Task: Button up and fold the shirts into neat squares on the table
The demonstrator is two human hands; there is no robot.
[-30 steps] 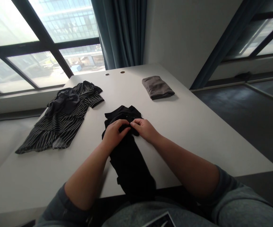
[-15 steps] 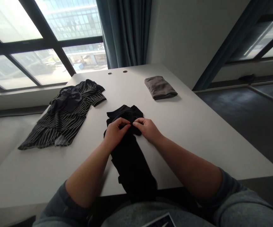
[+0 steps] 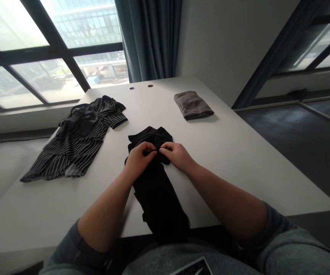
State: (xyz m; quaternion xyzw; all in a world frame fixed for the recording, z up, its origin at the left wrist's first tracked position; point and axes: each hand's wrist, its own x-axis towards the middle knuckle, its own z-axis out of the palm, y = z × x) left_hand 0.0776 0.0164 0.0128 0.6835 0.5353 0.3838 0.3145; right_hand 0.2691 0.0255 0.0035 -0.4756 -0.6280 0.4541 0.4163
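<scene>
The left hand (image 3: pixel 137 161) and right hand (image 3: pixel 176 156) pinch their fingertips together on the collar end of the black shirt (image 3: pixel 159 202), whose long axis runs from them straight toward the near edge of the white table (image 3: pixel 239 218).

A black collared shirt (image 3: pixel 159 198) lay lengthwise on the white table (image 3: pixel 239 172), its body gathered into a narrow, dark strip running toward the near edge, where the lower end reached the rim. The matte fabric was so dark that most of its creases were lost in shadow. At the far end, the collar (image 3: pixel 150 133) bunched into uneven folds, with a small button (image 3: pixel 155 141) glinting near its middle. The left grip (image 3: pixel 139 160) and right grip (image 3: pixel 177 156) both pinched the cloth just below the collar, their fingertips nearly meeting and hiding that part of the shirt's front.
</scene>
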